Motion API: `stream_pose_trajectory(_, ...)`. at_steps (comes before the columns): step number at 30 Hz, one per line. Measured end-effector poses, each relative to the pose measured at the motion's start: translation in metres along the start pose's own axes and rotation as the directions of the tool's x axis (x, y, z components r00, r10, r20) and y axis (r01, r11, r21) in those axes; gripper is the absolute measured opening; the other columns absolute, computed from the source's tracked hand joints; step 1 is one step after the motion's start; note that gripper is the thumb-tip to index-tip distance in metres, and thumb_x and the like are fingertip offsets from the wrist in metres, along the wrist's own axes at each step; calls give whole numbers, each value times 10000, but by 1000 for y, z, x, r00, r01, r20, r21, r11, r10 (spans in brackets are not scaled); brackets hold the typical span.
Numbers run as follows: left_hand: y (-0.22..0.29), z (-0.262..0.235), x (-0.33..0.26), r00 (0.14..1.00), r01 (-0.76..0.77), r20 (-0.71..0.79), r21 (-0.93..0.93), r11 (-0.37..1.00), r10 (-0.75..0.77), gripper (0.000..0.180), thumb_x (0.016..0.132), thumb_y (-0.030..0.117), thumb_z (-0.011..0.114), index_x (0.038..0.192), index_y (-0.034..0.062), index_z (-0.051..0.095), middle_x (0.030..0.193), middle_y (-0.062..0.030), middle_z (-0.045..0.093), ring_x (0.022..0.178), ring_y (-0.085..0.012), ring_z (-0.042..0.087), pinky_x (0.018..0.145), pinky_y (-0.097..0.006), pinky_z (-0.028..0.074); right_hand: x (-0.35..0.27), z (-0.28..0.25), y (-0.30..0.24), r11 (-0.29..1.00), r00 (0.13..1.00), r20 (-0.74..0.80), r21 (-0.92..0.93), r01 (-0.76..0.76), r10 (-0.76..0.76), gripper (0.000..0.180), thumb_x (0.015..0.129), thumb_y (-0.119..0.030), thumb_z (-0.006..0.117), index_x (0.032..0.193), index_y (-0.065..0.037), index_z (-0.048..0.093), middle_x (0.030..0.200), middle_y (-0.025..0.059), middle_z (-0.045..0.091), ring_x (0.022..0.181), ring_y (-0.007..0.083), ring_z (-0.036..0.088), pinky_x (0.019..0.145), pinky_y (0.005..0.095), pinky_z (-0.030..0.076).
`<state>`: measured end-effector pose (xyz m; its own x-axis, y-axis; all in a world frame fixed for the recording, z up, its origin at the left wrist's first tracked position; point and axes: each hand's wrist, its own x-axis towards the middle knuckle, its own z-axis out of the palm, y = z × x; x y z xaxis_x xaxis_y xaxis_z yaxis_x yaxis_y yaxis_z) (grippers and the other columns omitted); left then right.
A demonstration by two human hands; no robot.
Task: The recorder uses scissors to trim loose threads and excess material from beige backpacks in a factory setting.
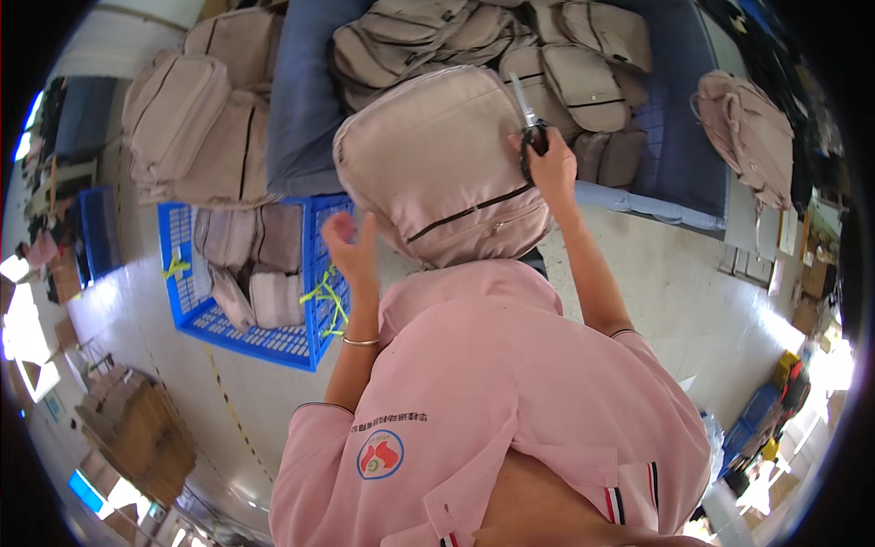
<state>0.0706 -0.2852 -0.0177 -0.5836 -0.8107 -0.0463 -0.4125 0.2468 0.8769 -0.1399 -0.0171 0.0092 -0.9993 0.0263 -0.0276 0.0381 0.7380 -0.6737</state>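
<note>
The right grip [550, 169] is closed around the black handles of the scissors [527, 118], blades pointing away from the body; the left grip [354, 251] is spread and holds nothing, just beside the large beige bag [437, 146], which sits before the pink shirt [483, 346]; the bag looks light and soft, likely to sag, so its seamed edges should give the surest hold; the blue crate [239, 346] contains small bags [275, 299]; the blue-lined bin [303, 118] holds heaped beige bags [588, 87].
</note>
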Motion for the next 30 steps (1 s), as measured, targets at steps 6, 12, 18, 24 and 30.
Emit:
stream_pose_trajectory(6,5,-8,-39,941,214,316,-275,937,-122,258,886,220,743,1013,8,667,901,-36,679,823,-104,612,737,-252,492,-1,6,1,989,999,12,138,-48,46,545,775,-446,817,873,47,607,797,184,657,726,350,615,721,412,487)
stream_pose_trajectory(12,6,8,-27,955,116,286,-133,984,-74,166,897,154,709,944,-2,680,834,-19,679,740,-94,601,686,-239,490,-21,3,2,976,994,8,188,-112,112,536,774,-436,824,817,47,598,711,130,612,651,246,542,665,371,464)
stream_pose_trajectory(18,14,11,-6,929,226,369,-521,823,-21,196,902,147,686,992,-17,630,823,-19,628,688,-101,568,640,-247,478,-46,1,11,950,989,-34,285,-128,143,497,777,-399,833,766,33,586,625,77,535,618,161,447,590,353,414)
stream_pose_trajectory(24,-22,3,-18,997,-59,41,-257,965,72,458,869,257,723,1180,-34,556,1012,-110,633,926,-229,597,845,-326,481,-51,16,61,927,986,-91,361,-100,142,372,820,-296,785,765,23,600,646,53,560,633,150,466,595,352,416)
stream_pose_trajectory(30,-45,-4,-34,931,179,356,-245,953,-84,618,759,343,813,1231,6,599,1087,-145,684,1008,-304,643,914,-388,488,-74,6,19,728,986,25,672,-136,162,157,898,-33,615,1036,6,677,959,37,661,857,121,576,778,268,449)
